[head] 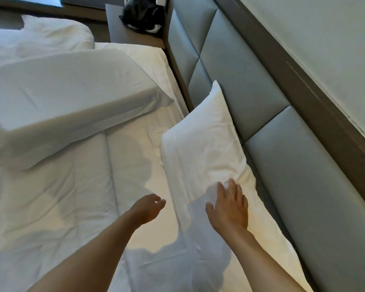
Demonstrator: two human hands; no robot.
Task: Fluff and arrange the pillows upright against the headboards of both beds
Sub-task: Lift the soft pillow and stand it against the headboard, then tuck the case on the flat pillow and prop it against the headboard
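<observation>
While the pillow (200, 148) leans on the headboard (268, 131), the right hand (230, 205) lies spread on it; soft, light, probably best gripped at corners; left hand (148, 208) hovers, fingers loosely curled.

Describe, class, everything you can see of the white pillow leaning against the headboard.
The pillow is white, in a soft, creased cotton-looking case with a flat seamed border. It stands tilted, its long back edge resting against the grey padded headboard, its lower edge on the white bedding. One corner points up towards the far end. The right hand lies flat and open on its near end; the left hand hovers beside it, apparently not touching. A shadow covers the near part.
</observation>
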